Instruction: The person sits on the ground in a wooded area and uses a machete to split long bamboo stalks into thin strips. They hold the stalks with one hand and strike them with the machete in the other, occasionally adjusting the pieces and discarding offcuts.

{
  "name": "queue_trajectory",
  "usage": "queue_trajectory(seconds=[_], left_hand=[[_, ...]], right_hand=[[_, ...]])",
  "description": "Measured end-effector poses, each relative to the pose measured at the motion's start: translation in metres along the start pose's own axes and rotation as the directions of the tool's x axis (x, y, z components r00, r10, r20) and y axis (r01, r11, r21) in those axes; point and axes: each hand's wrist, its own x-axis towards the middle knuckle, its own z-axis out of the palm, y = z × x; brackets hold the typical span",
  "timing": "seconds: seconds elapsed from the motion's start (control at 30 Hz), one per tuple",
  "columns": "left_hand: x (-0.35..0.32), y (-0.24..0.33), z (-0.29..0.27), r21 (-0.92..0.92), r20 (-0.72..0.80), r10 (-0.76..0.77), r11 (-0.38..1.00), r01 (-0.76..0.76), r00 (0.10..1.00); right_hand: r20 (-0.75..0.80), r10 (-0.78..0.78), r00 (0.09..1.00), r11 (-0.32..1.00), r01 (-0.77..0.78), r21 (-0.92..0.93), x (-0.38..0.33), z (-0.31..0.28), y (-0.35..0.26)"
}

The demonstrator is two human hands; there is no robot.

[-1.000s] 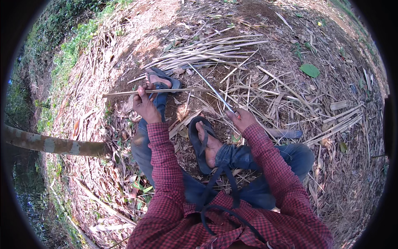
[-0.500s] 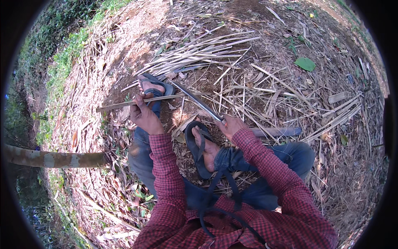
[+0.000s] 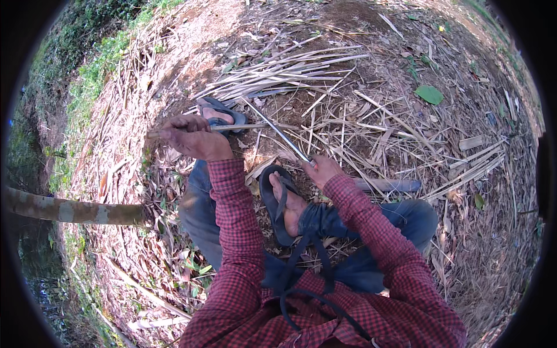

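Observation:
I sit on the ground with my legs folded, in blue trousers and dark flip-flops. My left hand (image 3: pixel 194 138) grips a thin bamboo strip (image 3: pixel 249 126) that runs level across my left foot (image 3: pixel 216 113). My right hand (image 3: pixel 321 170) holds a long, thin blade (image 3: pixel 277 130) that slants up to the left and meets the strip near its right end. My right foot (image 3: pixel 285 203) lies just below the right hand.
A pile of split bamboo strips (image 3: pixel 284 72) lies ahead on bare soil. Dry bamboo scraps and leaves cover the ground all round. A thick bamboo pole (image 3: pixel 69 210) lies at the left. A flat dark piece (image 3: pixel 387 185) rests by my right knee.
My left hand has drawn the strip further to the left. My right hand with the blade has come a little nearer to me.

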Motion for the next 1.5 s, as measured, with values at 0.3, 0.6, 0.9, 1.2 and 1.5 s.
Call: queue_trajectory(seconds=[0.3,0.6,0.9,1.2,1.5], left_hand=[[-0.022,0.002,0.031,0.347,-0.057,0.310,0.898,-0.273,0.949],[-0.024,0.005,0.037,0.293,-0.069,0.212,0.938,-0.183,0.975],[-0.020,-0.004,0.033,0.258,-0.050,0.181,0.952,-0.162,0.982],[-0.001,-0.001,0.005,0.321,-0.129,0.200,0.935,-0.150,0.971],[0.003,-0.010,0.001,0.242,-0.191,0.139,0.966,-0.090,0.972]], right_hand=[[-0.063,-0.039,0.997,0.997,0.035,-0.072,0.021,-0.006,0.001],[-0.002,0.024,1.000,0.999,-0.024,-0.030,0.021,-0.001,0.002],[0.024,0.135,0.991,0.990,-0.134,-0.037,0.010,-0.001,0.043],[0.115,-0.109,0.987,0.993,0.114,-0.040,-0.019,-0.018,-0.022],[0.076,0.082,0.994,0.993,-0.075,-0.089,-0.010,-0.008,0.017]])
